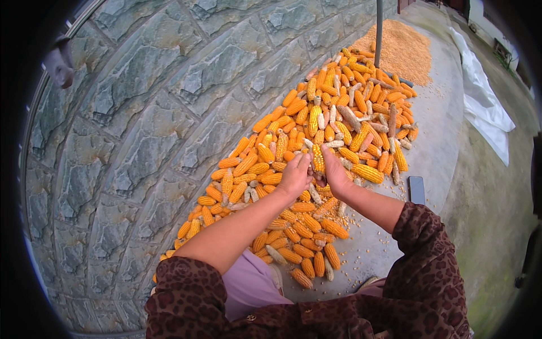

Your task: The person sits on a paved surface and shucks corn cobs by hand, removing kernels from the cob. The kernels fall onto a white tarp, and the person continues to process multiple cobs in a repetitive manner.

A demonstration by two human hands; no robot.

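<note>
Between my two hands is a yellow corn cob (318, 160), tilted upward and showing gaps among its kernels. My right hand (333, 171) grips its right side, with the thumb along the cob. My left hand (295, 174) closes at the cob's lower left; its fingertips are partly hidden, and a pale cob end shows just above them. Under and around both hands spreads a heap of orange and yellow corn cobs (302, 231). Bare, stripped cobs (349, 118) lie among the full ones.
A rough stone wall (211, 63) rises along the left. A grey pole (378, 34) stands before a pile of loose kernels (404, 48). On the concrete floor (440, 140) lie a smartphone (416, 190) and scattered kernels. A white sheet (482, 101) lies farther right.
</note>
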